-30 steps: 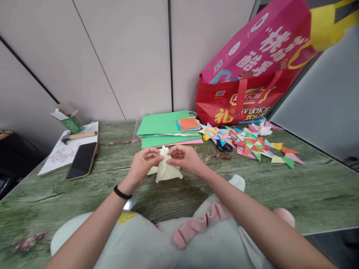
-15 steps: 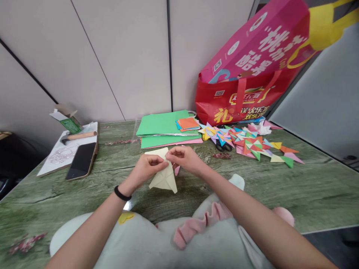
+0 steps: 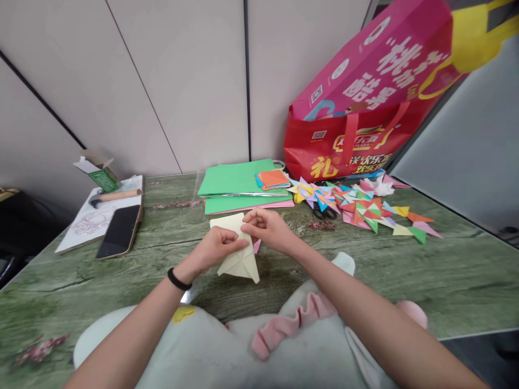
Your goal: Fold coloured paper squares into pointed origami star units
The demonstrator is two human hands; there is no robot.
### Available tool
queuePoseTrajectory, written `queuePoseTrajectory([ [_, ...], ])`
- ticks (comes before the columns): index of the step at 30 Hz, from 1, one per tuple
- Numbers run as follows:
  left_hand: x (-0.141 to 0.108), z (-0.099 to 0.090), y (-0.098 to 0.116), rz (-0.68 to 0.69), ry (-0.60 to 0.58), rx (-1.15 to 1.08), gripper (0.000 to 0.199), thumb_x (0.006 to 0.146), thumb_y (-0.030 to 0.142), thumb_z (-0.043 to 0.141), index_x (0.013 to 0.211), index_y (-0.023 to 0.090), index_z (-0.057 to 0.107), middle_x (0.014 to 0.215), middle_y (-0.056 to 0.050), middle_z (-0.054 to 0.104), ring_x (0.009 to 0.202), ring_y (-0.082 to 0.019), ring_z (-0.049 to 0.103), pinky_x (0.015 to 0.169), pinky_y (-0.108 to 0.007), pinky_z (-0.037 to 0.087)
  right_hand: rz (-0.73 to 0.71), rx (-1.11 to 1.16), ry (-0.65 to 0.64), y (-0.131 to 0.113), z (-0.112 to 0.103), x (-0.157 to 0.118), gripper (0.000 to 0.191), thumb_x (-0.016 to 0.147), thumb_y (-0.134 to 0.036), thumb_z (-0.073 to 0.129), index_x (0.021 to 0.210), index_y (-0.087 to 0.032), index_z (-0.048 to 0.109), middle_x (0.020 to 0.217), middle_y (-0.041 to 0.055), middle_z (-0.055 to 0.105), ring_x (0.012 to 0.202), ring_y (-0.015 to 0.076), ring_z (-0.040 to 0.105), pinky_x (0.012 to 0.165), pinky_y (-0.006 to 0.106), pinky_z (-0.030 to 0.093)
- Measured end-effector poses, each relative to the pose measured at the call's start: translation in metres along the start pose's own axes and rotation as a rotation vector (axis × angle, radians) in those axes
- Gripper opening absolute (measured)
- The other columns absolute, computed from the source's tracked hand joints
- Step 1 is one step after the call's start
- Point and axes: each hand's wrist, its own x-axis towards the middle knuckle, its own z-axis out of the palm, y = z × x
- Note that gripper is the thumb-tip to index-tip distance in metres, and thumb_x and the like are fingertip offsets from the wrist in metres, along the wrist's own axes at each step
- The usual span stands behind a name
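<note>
A pale yellow sheet of creased paper (image 3: 240,265) is held up over the table, its lower part spreading into two pointed corners. My left hand (image 3: 219,246) grips it from the left, thumb laid across its face. From the right, my right hand (image 3: 265,228) pinches it near the middle with thumb and fingertips. A small bit of pink paper (image 3: 257,246) shows behind the yellow one, partly hidden by my right hand. Another pale yellow sheet (image 3: 226,221) or part of the same one lies just beyond; I cannot tell which.
Behind my hands lie green paper sheets (image 3: 231,178) with small orange squares (image 3: 273,178) on top. Folded colourful paper pieces (image 3: 367,208) and black scissors (image 3: 324,212) are on the right, before a red bag (image 3: 316,143). A phone (image 3: 118,232), hammer (image 3: 117,195) and small box (image 3: 101,173) are left.
My left thumb has shifted slightly right and down across the paper. The lower corners of the yellow paper sit slightly lower and further right. My right hand keeps its pinch.
</note>
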Motion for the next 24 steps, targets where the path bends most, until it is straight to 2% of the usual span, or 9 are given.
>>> queuePoseTrajectory([
  [3,0.0008,-0.0003,-0.0007,-0.033,0.033,-0.110,0.041,0.068,0.047,0.060,0.049,0.015,0.042,0.045,0.007,0.029,0.040,-0.004,0.021,0.041,-0.021,0.013,0.019,0.086,-0.070,-0.0007,-0.0007,-0.0010,0.026,0.070,-0.030,0.061,0.086,-0.019,0.045,0.063,-0.0057,0.054,0.050,0.0078,0.053,0.044,0.020,0.044],
  [9,0.0024,-0.0036,-0.0041,-0.098,0.091,-0.370,0.034,0.065,0.045,0.064,0.061,0.012,0.059,0.055,-0.001,0.057,0.046,-0.008,0.046,0.044,-0.020,0.031,0.034,0.111,-0.171,-0.0072,-0.0037,-0.0024,0.019,0.073,-0.031,0.058,0.083,-0.014,0.057,0.065,-0.0024,0.057,0.056,0.0071,0.056,0.053,0.020,0.049],
  [17,0.0022,-0.0048,-0.0027,-0.116,0.110,-0.486,0.032,0.060,0.040,0.071,0.060,0.011,0.058,0.055,-0.001,0.059,0.046,-0.009,0.050,0.045,-0.020,0.037,0.059,0.122,-0.195,-0.0041,-0.0073,-0.0026,0.020,0.066,-0.030,0.066,0.075,-0.014,0.058,0.060,-0.0031,0.058,0.053,0.0077,0.056,0.052,0.021,0.049],
  [21,0.0027,-0.0056,-0.0016,-0.121,0.064,-0.522,0.028,0.056,0.033,0.075,0.070,0.011,0.063,0.065,-0.004,0.065,0.053,-0.012,0.057,0.050,-0.022,0.041,0.077,0.121,-0.138,-0.0036,-0.0079,-0.0020,0.020,0.064,-0.029,0.068,0.074,-0.013,0.060,0.063,-0.0016,0.061,0.056,0.0080,0.058,0.056,0.022,0.050],
  [24,0.0023,-0.0061,-0.0015,-0.148,0.076,-0.528,0.028,0.055,0.031,0.075,0.072,0.011,0.065,0.066,-0.005,0.068,0.055,-0.013,0.059,0.052,-0.022,0.043,0.089,0.136,-0.137,-0.0046,-0.0080,-0.0021,0.018,0.065,-0.027,0.066,0.075,-0.013,0.062,0.065,-0.0007,0.063,0.058,0.0082,0.059,0.059,0.022,0.050],
])
